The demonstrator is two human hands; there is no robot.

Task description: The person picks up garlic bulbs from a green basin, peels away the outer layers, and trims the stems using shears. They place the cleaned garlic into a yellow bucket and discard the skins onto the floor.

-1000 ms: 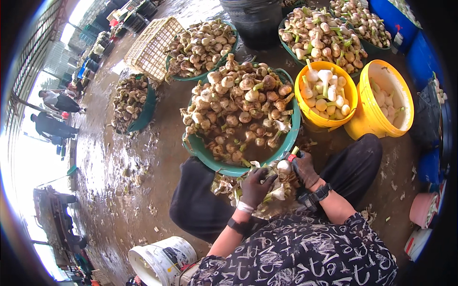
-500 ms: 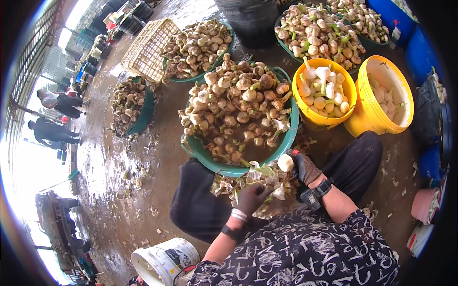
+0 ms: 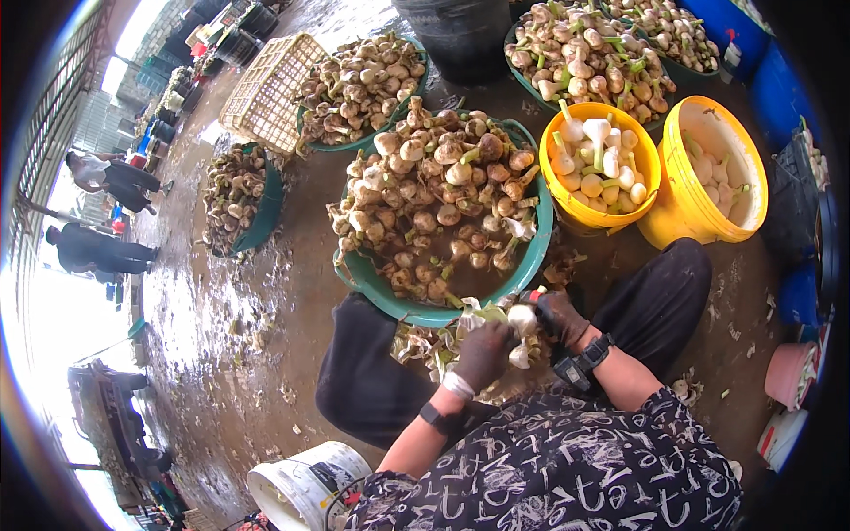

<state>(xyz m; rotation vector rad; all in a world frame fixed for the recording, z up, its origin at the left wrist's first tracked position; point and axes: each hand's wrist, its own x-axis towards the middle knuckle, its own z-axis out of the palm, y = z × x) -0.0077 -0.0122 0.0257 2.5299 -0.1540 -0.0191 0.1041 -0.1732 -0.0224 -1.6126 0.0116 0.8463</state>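
Large green basin [image 3: 531, 265], directly ahead of the knees: heaped with unpeeled, dirt-brown garlic bulbs [image 3: 434, 190], stalks and roots attached. Bulk of the work judged outstanding on this evidence.

Three further green basins, upper left [image 3: 266, 208], upper centre [image 3: 372, 137] and upper right [image 3: 531, 84]: likewise piled with uncleaned bulbs. Pale lattice crate [image 3: 266, 88] leaning between the left-hand pair.

Yellow bucket [image 3: 651, 168], right of the large basin: roughly two-thirds full of clean white peeled garlic [image 3: 598, 164]. Second yellow bucket [image 3: 686, 208], touching the first: a shallower layer of white bulbs. Done portion judged small against the remainder.

White pail [image 3: 305, 487], lower left: contents not visible.

Heap of stripped skins and green stalks [image 3: 434, 345] on the wet floor, between the knees.

Left hand [image 3: 482, 354], dark-gloved: fingers clenched around the skins of one bulb [image 3: 522, 319]. Right hand [image 3: 560, 317], dark-gloved: fingers closed on the same bulb, partly whitened, held just below the large basin's rim.
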